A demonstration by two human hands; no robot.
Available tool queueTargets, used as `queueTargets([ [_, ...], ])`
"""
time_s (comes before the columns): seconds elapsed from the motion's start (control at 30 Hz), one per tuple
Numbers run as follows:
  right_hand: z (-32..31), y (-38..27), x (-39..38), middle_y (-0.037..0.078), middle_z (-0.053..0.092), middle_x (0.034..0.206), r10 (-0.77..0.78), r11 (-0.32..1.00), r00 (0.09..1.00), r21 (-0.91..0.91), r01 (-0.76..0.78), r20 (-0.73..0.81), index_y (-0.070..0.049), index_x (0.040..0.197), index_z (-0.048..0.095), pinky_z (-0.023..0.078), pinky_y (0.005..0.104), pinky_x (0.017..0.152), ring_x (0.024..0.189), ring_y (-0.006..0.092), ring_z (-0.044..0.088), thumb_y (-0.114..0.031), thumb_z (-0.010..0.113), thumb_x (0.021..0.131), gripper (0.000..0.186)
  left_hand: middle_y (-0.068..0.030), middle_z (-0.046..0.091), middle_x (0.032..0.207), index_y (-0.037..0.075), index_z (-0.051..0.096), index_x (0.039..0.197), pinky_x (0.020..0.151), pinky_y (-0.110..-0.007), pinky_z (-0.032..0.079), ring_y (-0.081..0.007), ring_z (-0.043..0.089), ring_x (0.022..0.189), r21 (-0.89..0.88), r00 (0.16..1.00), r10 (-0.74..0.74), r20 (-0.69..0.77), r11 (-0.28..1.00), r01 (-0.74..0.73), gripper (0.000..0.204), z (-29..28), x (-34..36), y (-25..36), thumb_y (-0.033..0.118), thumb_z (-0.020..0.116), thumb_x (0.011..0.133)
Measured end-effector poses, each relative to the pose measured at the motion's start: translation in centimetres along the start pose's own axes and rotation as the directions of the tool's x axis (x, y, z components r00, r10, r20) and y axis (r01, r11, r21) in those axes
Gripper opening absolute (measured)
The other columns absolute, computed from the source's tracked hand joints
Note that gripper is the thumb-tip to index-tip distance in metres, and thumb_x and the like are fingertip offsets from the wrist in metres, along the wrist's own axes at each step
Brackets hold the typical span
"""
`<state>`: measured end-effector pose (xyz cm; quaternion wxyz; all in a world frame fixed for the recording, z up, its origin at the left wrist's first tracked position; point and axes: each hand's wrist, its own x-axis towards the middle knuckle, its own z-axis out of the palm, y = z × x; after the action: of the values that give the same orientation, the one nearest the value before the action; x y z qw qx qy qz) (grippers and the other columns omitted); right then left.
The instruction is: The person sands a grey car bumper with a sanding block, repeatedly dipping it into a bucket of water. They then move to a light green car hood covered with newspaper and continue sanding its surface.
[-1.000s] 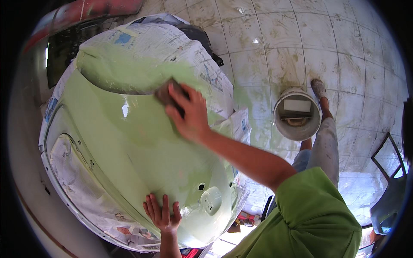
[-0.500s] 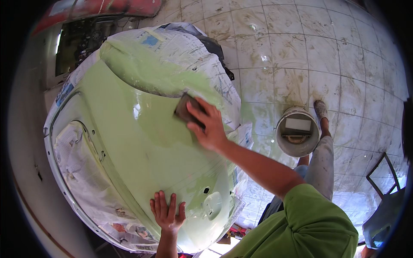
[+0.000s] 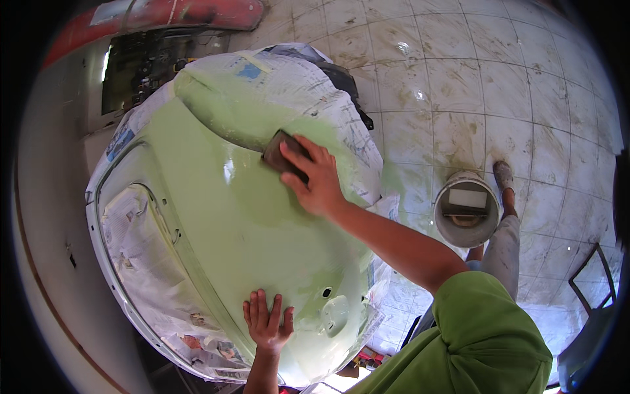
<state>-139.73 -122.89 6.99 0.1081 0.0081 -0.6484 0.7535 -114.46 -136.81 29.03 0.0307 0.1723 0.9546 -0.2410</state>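
A pale green car door panel (image 3: 262, 243) lies in front of me, wet and shiny in patches. My right hand (image 3: 318, 180) is closed over a dark brown sanding block (image 3: 275, 156), which rests on the panel close to its curved far edge. The palm and fingers hide part of the block. Lower down, my left hand (image 3: 268, 325) lies on the panel with its fingers spread and nothing in it. To the right of that hand are a small dark hole (image 3: 327, 292) and a handle recess (image 3: 335, 316).
Masking newspaper (image 3: 344, 134) surrounds the panel and covers its window opening. A whitish bucket (image 3: 446, 226) with a white block in it stands on the smeared tile floor (image 3: 453, 85), beside a leg and foot (image 3: 504, 176). A red car part (image 3: 223, 14) lies at the far left.
My right hand has slid the sanding block a little up and left along the panel, toward the curved edge. The left hand stays almost in place. The whole view has shifted slightly.
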Motion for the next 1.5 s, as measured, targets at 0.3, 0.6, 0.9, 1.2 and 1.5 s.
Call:
queueTargets([
  [0.3, 2.7, -5.8, 6.3, 0.016, 0.048, 0.155, -0.152, 0.987, 0.983, -0.042, 0.157, 0.099, -0.019, 0.145, 0.062, 0.038, 0.0498, 0.107, 0.128, 0.038, 0.052, -0.03, 0.074, 0.09, 0.057, -0.0223, 0.057, 0.148, 0.013, 0.073, 0.127, 0.123, -0.053, 0.029, -0.0374, 0.05, 0.142, -0.008, 1.0, -0.017, 0.007, 1.0, 0.017, 0.041, -0.7, 0.3, 0.0, 0.038, 0.072, 0.094],
  [0.6, 2.1, -4.2, -3.7, 0.018, 0.048, 0.152, -0.112, 0.992, 0.994, -0.057, 0.11, -0.022, -0.022, 0.143, 0.062, 0.037, 0.0525, 0.105, 0.128, 0.0379, 0.051, -0.033, 0.069, 0.091, 0.053, -0.027, 0.053, 0.151, 0.011, 0.071, 0.13, 0.122, -0.056, 0.029, -0.043, 0.047, 0.144, 0.025, 1.0, 0.011, 0.027, 1.0, -0.012, 0.048, -0.5, -0.6, -0.1, 0.046, 0.067, 0.098],
  [0.9, -0.6, -1.7, -16.6, 0.019, 0.047, 0.153, 0.12, 0.992, 0.99, -0.02, -0.122, -0.074, -0.021, 0.148, 0.057, 0.036, 0.0516, 0.109, 0.131, 0.0401, 0.05, -0.035, 0.068, 0.094, 0.057, -0.0292, 0.05, 0.151, 0.009, 0.069, 0.131, 0.121, -0.058, 0.029, -0.0452, 0.047, 0.143, 0.044, 0.998, 0.038, 0.049, 0.998, -0.04, 0.046, -0.9, -0.3, -0.6, 0.042, 0.067, 0.099],
  [1.2, -2.0, 4.8, -12.2, 0.017, 0.05, 0.153, 0.021, 0.999, 0.996, 0.039, -0.018, -0.083, -0.02, 0.144, 0.059, 0.037, 0.0523, 0.112, 0.137, 0.0396, 0.048, -0.031, 0.07, 0.094, 0.052, -0.03, 0.049, 0.153, 0.006, 0.068, 0.133, 0.12, -0.058, 0.03, -0.0465, 0.045, 0.144, 0.06, 0.999, 0.042, 0.002, 0.997, -0.042, 0.05, 0.1, 0.6, -0.1, 0.044, 0.065, 0.101],
  [1.5, -3.3, 8.9, -3.8, 0.018, 0.046, 0.156, -0.175, 0.984, 0.977, -0.034, 0.173, -0.124, -0.02, 0.151, 0.05, 0.032, 0.0569, 0.119, 0.14, 0.0404, 0.046, -0.034, 0.065, 0.1, 0.055, -0.0246, 0.044, 0.158, 0.009, 0.065, 0.139, 0.121, -0.058, 0.029, -0.0447, 0.04, 0.148, -0.001, 0.989, 0.125, -0.078, 0.992, -0.126, 0.053, 0.4, 2.4, 0.9, 0.042, 0.071, 0.097],
])
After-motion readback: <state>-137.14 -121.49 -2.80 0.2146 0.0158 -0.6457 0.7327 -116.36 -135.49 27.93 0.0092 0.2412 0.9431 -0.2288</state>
